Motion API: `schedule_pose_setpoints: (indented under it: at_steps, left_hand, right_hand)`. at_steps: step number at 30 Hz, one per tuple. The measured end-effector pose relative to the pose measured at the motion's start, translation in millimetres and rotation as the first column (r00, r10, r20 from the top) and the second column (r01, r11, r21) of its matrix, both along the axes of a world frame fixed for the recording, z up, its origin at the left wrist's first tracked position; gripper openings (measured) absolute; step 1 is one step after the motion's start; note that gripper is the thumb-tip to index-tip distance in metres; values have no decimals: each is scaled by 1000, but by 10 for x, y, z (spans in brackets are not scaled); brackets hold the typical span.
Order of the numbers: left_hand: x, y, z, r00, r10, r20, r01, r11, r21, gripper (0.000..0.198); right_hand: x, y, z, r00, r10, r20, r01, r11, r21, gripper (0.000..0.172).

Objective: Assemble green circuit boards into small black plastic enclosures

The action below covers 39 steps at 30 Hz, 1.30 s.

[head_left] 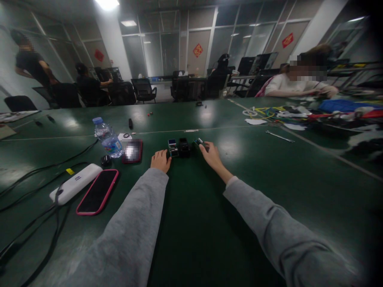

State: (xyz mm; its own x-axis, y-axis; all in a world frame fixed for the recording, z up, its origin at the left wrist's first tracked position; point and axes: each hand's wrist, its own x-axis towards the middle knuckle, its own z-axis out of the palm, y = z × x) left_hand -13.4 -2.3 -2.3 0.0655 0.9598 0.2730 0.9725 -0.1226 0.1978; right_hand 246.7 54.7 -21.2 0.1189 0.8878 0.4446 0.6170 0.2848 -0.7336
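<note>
On the dark green table [191, 223], my left hand [160, 161] rests palm down with its fingers slightly spread, just left of a small module with a dark screen [172, 147]. Beside that module stands a black box-like device [184, 147]. To the right of both, my right hand [211, 154] has thumb and fingers at a small green circuit piece [198, 141], pinching its right end. Both hands are at about the same distance from me.
At left lie a pink-edged phone [98, 192], a white power bank [78, 183], black cables, a water bottle [108, 138] and a dark red-edged item [132, 151]. A wrench [280, 136] and a cable heap [329, 113] are at right, near a seated person.
</note>
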Motion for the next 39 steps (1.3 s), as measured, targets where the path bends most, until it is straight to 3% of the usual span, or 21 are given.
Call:
schedule_pose_setpoints:
  at_steps: [3,6,13,18,22,26,30,32,36,39]
  left_hand:
    - [0,0,5,1000,-8,-1,8,1000,-6,48]
    - [2,-3,5,1000,-5,-6,5,1000,0,48]
    - [15,-25,36,1000,0,-11,0,1000,-22,48]
    - [27,-37,50,1000,19,-16,-20,1000,-24,47]
    - [10,-25,25,1000,7,-14,-7,1000,-17,48]
    - [-12,5,-18,1000,-2,-7,2,1000,-5,48]
    - [-24,25,-43,1000,-11,0,11,1000,6,49]
    - [-27,22,-41,1000,-18,2,18,1000,10,49]
    - [-30,1,-19,1000,-14,10,14,1000,-3,49]
    - [-32,-12,-1,1000,-11,24,12,1000,-21,49]
  right_hand:
    - [-3,-28,9,996,-14,83,10,999,52,53]
    - [13,-27,14,996,-21,81,12,994,109,47]
    - [62,6,12,986,-27,-167,30,999,12,43]
    - [66,21,20,997,-40,-67,41,999,13,41]
    - [59,44,16,993,-119,14,119,993,28,42]
    - [30,34,24,986,-165,20,164,986,26,50]
    - [1,2,29,992,-85,98,77,994,80,63]
    - [7,-21,35,989,-38,140,25,995,93,58]
    - [116,-142,98,994,22,109,-23,1000,5,48]
    - [411,-352,174,983,128,131,-119,990,-81,47]
